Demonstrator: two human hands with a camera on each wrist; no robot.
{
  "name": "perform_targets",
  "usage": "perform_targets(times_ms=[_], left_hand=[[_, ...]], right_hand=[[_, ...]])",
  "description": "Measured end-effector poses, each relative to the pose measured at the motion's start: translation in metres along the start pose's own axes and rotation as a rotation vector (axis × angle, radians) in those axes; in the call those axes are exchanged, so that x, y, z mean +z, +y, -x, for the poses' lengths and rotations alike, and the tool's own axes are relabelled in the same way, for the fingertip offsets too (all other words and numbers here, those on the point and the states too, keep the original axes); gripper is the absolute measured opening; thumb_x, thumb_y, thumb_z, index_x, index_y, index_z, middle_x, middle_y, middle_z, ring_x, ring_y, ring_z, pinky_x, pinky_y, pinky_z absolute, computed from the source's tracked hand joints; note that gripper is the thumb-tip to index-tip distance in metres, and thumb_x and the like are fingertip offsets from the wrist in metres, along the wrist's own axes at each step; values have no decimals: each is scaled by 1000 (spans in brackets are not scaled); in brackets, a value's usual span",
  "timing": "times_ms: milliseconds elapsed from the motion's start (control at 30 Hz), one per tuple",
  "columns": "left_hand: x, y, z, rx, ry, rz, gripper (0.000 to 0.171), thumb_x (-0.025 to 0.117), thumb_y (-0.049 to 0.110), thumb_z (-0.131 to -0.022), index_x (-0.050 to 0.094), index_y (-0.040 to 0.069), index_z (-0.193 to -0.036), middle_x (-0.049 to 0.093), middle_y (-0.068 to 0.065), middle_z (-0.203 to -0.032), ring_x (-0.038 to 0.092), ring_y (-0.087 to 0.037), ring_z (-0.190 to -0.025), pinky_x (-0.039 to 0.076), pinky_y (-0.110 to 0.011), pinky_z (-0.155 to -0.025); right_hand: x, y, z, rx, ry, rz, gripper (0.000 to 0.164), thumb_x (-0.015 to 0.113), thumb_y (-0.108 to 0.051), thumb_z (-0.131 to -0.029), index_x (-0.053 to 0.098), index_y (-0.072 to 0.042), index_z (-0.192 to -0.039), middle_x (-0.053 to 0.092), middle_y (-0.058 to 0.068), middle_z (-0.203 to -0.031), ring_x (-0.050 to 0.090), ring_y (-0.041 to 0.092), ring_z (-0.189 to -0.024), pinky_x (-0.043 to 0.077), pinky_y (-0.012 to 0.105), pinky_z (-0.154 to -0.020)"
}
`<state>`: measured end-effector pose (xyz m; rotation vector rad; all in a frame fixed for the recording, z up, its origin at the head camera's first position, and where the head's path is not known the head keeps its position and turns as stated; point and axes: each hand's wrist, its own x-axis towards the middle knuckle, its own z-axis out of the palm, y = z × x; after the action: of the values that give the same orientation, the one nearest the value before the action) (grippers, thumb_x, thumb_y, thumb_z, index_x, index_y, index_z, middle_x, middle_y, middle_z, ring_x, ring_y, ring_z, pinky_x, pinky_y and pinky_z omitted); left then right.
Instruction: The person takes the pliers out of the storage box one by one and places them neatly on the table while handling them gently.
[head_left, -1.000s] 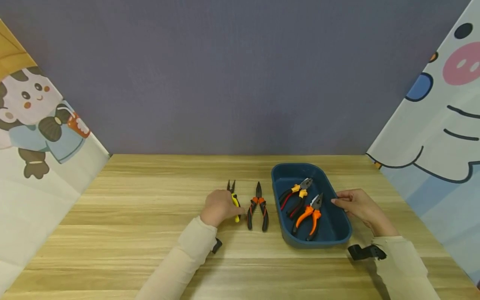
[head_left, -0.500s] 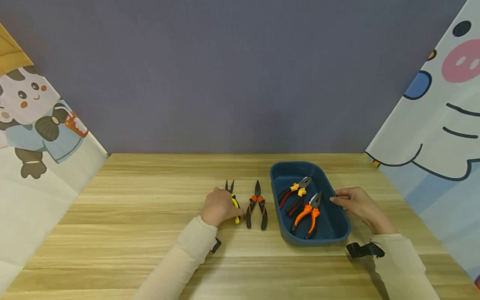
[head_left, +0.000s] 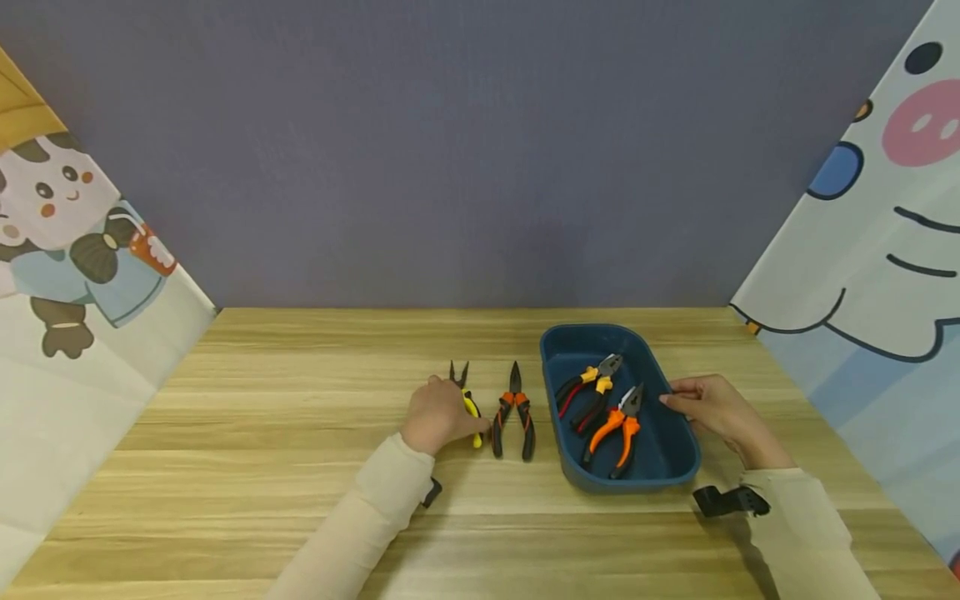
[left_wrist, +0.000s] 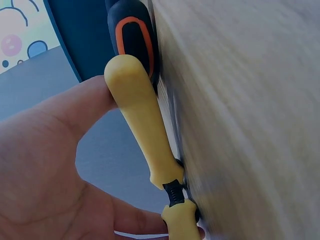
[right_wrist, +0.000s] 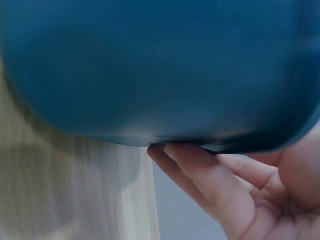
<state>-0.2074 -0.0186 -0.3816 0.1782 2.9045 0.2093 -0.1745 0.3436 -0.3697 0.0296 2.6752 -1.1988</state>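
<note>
My left hand (head_left: 438, 415) grips a pair of yellow-handled needle-nose pliers (head_left: 472, 404) low over the table, slim jaws pointing away and spread. In the left wrist view the thumb presses the end of one yellow handle (left_wrist: 137, 110), while the fingers are at the other handle (left_wrist: 181, 222). Just right of them lie long-nose pliers (head_left: 515, 408) with black and orange handles. My right hand (head_left: 720, 417) pinches the right rim of a blue plastic bin (head_left: 675, 479), thumb over the edge; in the right wrist view its fingers (right_wrist: 195, 165) meet the outer wall.
Inside the bin are yellow-and-black-handled pliers (head_left: 603, 385) and orange-handled pliers (head_left: 615, 432). The wooden table (head_left: 315, 375) backs onto a grey panel (head_left: 480, 167). Cartoon-printed sheets (head_left: 847, 250) stand along both sides. A black wrist mount (head_left: 731, 502) sits by the right sleeve.
The head view shifts slightly. Both hands keep their hold, and the yellow-handled pliers' jaws look slightly wider apart than a second ago. The bin and other pliers stay put.
</note>
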Motion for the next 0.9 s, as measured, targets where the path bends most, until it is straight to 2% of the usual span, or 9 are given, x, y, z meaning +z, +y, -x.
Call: perform_targets(times_ms=[167,300,433,700,800,900], left_hand=[[-2,0,1,-3,-12,-28,83,67,65,-72,62,-9,-110,59,-21,-113,57,-23,-77,48,-28,-58],[-2,-1,1,-4,-19,-47,86,64,67,-73,61,-8,-114,58,-21,-113,57,-22,-77,48,-28,-58],[-1,-2,1,-3,-26,-58,89,60,69,-75,59,-8,-120,56,-23,-121,60,-24,-81,49,-28,-59],[0,-3,4,18,-5,-54,92,59,69,-75,56,-10,-123,51,-27,-132,60,-35,-105,54,-36,-78],[1,-3,4,24,13,-54,91,60,69,-75,57,-10,-120,56,-25,-123,62,-32,-96,54,-35,-75],[2,-2,5,27,26,-51,90,61,68,-74,57,-10,-117,59,-21,-106,59,-27,-85,53,-34,-72]], right_hand=[[0,-1,0,-3,-1,0,54,56,-20,-95,41,21,-129,57,33,-119,64,24,-95,55,40,-74],[0,-2,1,-4,-5,-11,55,55,-19,-95,41,21,-129,58,32,-118,64,18,-89,56,39,-73],[0,-2,1,-11,-2,-19,53,56,-18,-95,42,21,-128,60,31,-116,63,10,-81,55,34,-70],[0,-1,1,-19,1,-31,51,56,-17,-94,43,21,-127,64,27,-110,59,4,-73,54,29,-66],[0,-1,1,-17,-2,-42,50,56,-16,-94,44,21,-126,66,25,-107,59,5,-71,54,29,-65],[0,-1,1,-20,-4,-52,50,55,-15,-94,43,21,-126,66,24,-106,60,5,-70,54,29,-65]])
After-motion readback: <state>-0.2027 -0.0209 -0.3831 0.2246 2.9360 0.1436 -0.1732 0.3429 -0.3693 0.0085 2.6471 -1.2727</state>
